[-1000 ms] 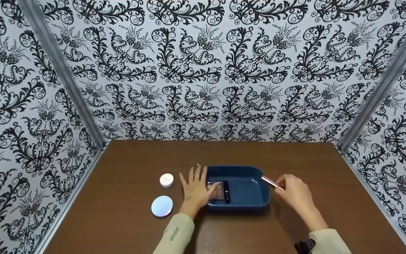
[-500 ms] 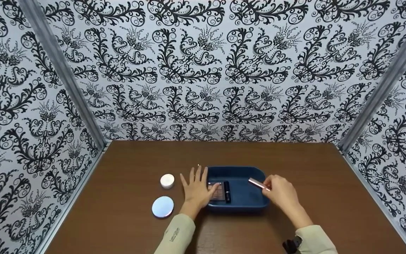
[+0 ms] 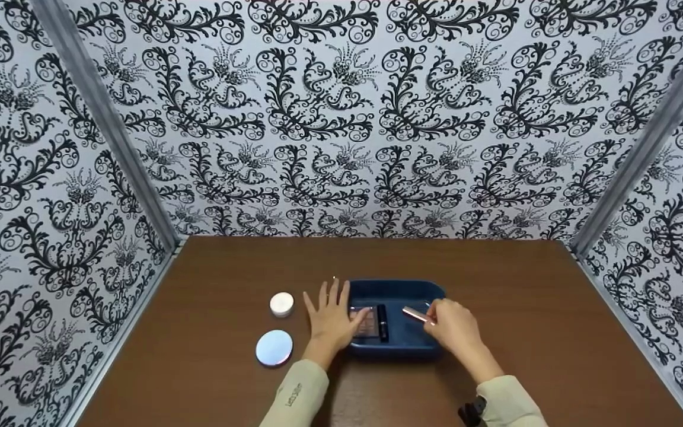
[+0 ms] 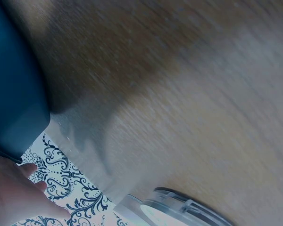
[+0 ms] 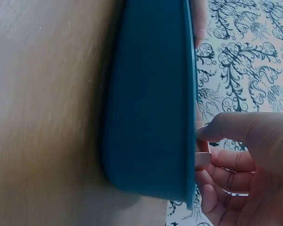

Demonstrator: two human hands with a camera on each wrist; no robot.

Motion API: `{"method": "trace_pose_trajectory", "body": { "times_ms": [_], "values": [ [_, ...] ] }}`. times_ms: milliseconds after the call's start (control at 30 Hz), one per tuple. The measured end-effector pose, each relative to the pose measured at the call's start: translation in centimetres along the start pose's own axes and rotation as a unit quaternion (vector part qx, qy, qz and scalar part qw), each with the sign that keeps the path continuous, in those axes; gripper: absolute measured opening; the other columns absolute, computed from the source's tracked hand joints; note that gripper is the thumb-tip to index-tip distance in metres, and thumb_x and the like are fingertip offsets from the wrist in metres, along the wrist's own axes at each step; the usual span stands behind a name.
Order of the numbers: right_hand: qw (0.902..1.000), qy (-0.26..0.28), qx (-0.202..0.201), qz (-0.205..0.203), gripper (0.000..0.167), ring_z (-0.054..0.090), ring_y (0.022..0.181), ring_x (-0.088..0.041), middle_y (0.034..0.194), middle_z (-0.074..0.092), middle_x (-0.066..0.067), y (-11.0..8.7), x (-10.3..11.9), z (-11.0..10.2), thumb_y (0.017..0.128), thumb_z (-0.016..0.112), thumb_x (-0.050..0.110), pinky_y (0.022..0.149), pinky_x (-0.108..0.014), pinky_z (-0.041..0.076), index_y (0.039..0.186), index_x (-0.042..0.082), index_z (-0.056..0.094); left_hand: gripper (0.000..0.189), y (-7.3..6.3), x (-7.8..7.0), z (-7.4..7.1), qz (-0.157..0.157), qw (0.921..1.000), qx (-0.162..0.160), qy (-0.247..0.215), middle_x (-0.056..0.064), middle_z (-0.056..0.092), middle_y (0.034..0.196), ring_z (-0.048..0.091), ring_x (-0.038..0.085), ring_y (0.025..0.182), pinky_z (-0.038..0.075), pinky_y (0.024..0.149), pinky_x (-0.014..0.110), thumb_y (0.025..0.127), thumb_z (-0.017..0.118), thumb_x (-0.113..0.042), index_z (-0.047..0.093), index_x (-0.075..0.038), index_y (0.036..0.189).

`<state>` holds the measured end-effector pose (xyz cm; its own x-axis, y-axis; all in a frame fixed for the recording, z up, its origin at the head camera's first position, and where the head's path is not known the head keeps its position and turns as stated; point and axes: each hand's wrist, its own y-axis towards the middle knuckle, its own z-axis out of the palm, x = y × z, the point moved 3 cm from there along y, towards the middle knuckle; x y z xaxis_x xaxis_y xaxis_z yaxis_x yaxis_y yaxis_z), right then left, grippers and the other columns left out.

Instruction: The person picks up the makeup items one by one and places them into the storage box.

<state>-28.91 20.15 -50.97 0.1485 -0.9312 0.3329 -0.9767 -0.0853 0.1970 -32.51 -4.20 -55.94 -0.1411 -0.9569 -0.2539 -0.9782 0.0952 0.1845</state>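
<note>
Left hand (image 3: 331,323) spread, right hand (image 3: 455,326) pinching pink tube (image 3: 417,314); brown table (image 3: 229,267), scroll-patterned walls (image 3: 341,118).

The head camera looks forward and down from above the near edge, far enough back to take in the surface (image 3: 229,267), the blue tub (image 3: 398,351), the left hand (image 3: 331,323), the right hand (image 3: 457,326) and the patterned wall (image 3: 341,118) behind. The left wrist camera sits close over the surface, its picture tilted, with the tub cut off at the left edge. The right wrist camera faces the tub's outer side from close by, turned sideways, surface at left. Both wrist views share the tub and patterned wall with the head view.
</note>
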Motion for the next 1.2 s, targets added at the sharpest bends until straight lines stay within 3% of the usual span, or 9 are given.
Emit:
{"method": "trace_pose_trajectory", "body": {
  "times_ms": [333, 733, 1000, 1200],
  "values": [
    [0.9993, -0.025, -0.013, -0.026, 0.011, 0.064, 0.067, -0.029, 0.072, 0.064, -0.007, 0.5, 1.9, 2.4, 0.072, 0.078, 0.011, 0.061, -0.047, 0.054, 0.071, 0.009, 0.068, 0.081, 0.1, 0.1, 0.1, -0.003, 1.0, 0.004, 0.009, 0.006, 0.03, 0.164, 0.022, 0.031, 0.154, 0.004, 0.119, 0.071, 0.093, 0.04, -0.071, 0.031, -0.023, 0.158],
    [0.9989, 0.008, 0.04, 0.023, 0.016, 0.064, 0.068, -0.028, 0.072, 0.065, -0.008, 1.4, 2.6, 4.8, 0.078, 0.079, 0.012, 0.063, -0.047, 0.055, 0.072, 0.008, 0.065, 0.081, 0.1, 0.0, 0.1, -0.005, 1.0, 0.001, 0.007, 0.007, 0.032, 0.163, 0.024, 0.032, 0.153, 0.005, 0.118, 0.071, 0.093, 0.043, -0.07, 0.033, -0.022, 0.157],
    [0.9943, 0.055, 0.082, 0.04, 0.027, 0.062, 0.069, -0.021, 0.076, 0.065, -0.004, 1.9, 2.6, 5.8, 0.075, 0.086, 0.017, 0.066, -0.042, 0.053, 0.09, 0.006, 0.065, 0.082, 0.1, -0.2, 0.0, -0.007, 0.9999, 0.005, 0.006, 0.006, 0.031, 0.164, 0.023, 0.032, 0.153, 0.006, 0.119, 0.07, 0.092, 0.042, -0.072, 0.032, -0.023, 0.157],
    [0.9888, 0.105, 0.105, 0.013, 0.032, 0.057, 0.066, -0.014, 0.074, 0.064, -0.002, 1.9, 2.9, 5.7, 0.079, 0.083, 0.015, 0.062, -0.032, 0.049, 0.104, 0.001, 0.069, 0.082, 0.1, 0.0, 0.2, -0.008, 0.9999, 0.0, 0.014, 0.004, 0.03, 0.164, 0.023, 0.031, 0.154, 0.008, 0.118, 0.07, 0.092, 0.039, -0.073, 0.03, -0.025, 0.158]
  ]
}}
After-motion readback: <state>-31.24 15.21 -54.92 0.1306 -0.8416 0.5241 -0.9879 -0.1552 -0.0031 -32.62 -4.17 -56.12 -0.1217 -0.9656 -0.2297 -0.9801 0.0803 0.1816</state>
